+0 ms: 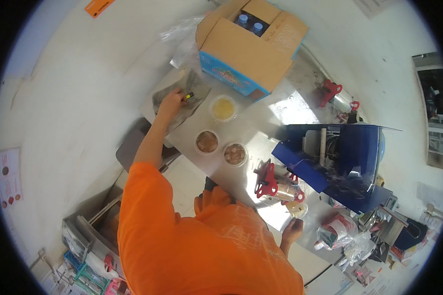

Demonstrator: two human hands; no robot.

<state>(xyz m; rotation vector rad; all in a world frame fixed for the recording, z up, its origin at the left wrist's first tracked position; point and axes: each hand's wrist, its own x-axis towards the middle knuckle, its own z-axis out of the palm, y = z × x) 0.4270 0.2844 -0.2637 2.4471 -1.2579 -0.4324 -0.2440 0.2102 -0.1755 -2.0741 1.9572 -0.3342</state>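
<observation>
My left hand point(171, 104) reaches out to the far left, over a crumpled grey cloth point(188, 114) on the metal table. Its fingers are closed on a small black-and-yellow object point(189, 96), whose kind I cannot make out. Down at the near right, my right hand point(294, 229) is closed at the rim of a plastic cup point(297, 210) with pale yellow contents; its fingers show only partly. Between the hands stand a cup of yellow liquid point(223, 108) and two round cups of brown contents, one on the left point(206, 141) and one on the right point(235, 154).
An open cardboard box point(246, 51) with blue-capped bottles fills the back. To the right stand a blue machine point(349, 157) and a clear cylinder with red end pieces point(279, 187); a similar cylinder point(339, 98) lies behind. Plastic bags point(339, 231) crowd the near right.
</observation>
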